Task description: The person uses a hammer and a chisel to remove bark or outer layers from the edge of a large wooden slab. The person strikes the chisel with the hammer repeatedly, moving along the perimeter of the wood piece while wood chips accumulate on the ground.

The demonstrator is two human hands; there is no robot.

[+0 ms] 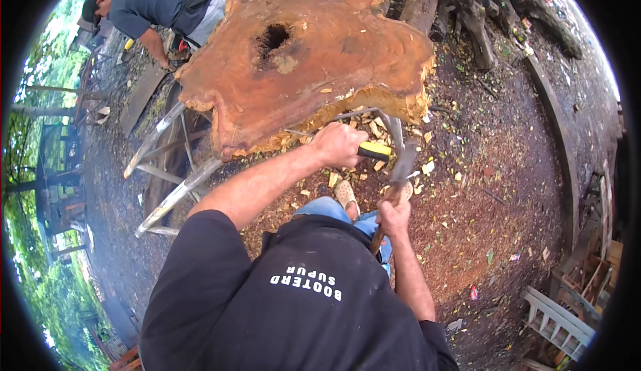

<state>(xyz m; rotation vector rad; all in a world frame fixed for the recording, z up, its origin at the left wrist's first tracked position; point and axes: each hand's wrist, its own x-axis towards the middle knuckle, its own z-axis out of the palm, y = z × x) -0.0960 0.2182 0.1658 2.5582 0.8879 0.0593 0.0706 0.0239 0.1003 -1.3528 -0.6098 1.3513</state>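
Big reddish wood slab [314, 51] with a dark hole, lying on a metal frame [175, 191], directly ahead. Left hand [337, 145] closed around a yellow-and-black handle [374, 151], pressed against the slab's lower edge. Right hand [394, 216] gripping a wooden-handled hatchet [402, 167], blade up, just beside. Wood chips [427, 168] scattered on the dirt below. Another person [160, 1] bent over beyond the slab.

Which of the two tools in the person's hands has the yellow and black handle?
The chisel in the left hand, held against the big wood slab. The tool in the right hand has a plain wooden handle and grey metal head.
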